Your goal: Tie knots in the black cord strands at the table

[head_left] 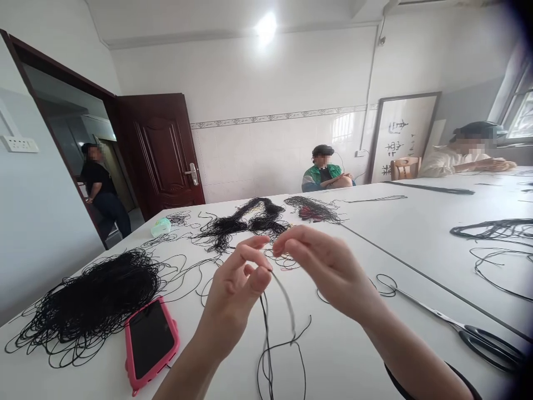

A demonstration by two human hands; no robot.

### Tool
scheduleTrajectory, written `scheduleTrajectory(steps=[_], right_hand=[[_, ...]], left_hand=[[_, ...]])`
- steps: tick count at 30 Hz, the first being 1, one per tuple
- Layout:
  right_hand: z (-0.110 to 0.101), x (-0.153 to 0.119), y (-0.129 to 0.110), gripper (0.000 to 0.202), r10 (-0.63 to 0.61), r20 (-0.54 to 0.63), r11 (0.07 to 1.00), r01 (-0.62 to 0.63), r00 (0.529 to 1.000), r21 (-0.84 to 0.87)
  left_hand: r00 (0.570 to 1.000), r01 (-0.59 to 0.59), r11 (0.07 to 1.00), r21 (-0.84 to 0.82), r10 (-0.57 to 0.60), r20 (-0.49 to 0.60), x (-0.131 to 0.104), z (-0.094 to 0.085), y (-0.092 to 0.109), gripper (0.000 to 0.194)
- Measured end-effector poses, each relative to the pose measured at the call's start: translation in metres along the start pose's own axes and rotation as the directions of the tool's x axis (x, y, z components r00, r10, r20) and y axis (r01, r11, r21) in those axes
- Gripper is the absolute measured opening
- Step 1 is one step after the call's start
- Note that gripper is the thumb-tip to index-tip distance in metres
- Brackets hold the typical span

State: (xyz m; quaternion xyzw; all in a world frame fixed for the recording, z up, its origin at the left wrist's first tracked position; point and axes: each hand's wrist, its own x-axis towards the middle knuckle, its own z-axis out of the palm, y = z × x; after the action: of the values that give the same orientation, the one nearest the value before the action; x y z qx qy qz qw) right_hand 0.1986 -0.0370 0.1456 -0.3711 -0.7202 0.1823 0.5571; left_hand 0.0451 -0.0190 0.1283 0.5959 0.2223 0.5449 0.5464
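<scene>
My left hand (235, 294) pinches a thin black cord (266, 328) between thumb and forefinger, above the white table. Lengths of it hang down and form loose loops near the table's front, with one short end sticking out to the right. Part of the hanging cord is blurred. Just right of those fingertips is my right hand (322, 266), fingers stretched and slightly bent, thumb a little apart. No cord shows in it, and the two hands do not visibly touch.
On the white table (216, 366) lie a black cord heap (104, 300), a pink-cased phone (152, 339), scissors (449, 319) and more cord bundles (258, 216). A pale green object (161, 226) sits near the left edge. Two people sit across the table; another person stands in the doorway.
</scene>
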Motion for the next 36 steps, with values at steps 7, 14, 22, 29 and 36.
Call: scheduleTrajectory(steps=[7, 14, 22, 29, 36], right_hand=[[0.019, 0.000, 0.001, 0.016, -0.043, 0.417, 0.821, -0.205, 0.908, 0.533], [0.020, -0.002, 0.002, 0.014, 0.039, 0.269, 0.782, -0.197, 0.962, 0.592], [0.013, -0.004, -0.006, 0.015, 0.041, -0.041, 0.998, -0.038, 0.998, 0.058], [0.007, -0.008, -0.009, 0.017, -0.075, -0.101, 0.965, 0.047, 0.992, -0.259], [0.003, -0.008, -0.014, 0.017, -0.047, -0.054, 0.965, 0.031, 0.997, -0.260]], left_hand=[[0.968, 0.015, 0.956, -0.292, 0.060, 0.245, -0.001, -0.008, -0.009, 0.010], [0.958, 0.045, 0.949, -0.313, 0.048, 0.282, 0.001, -0.011, -0.012, 0.009], [0.997, 0.070, 0.974, -0.215, -0.059, 0.057, -0.001, -0.002, 0.005, 0.018], [0.981, 0.195, 0.981, -0.014, -0.195, 0.011, -0.006, 0.004, 0.014, 0.021], [0.962, 0.264, 0.955, 0.133, -0.251, -0.107, -0.006, 0.007, 0.021, 0.012]])
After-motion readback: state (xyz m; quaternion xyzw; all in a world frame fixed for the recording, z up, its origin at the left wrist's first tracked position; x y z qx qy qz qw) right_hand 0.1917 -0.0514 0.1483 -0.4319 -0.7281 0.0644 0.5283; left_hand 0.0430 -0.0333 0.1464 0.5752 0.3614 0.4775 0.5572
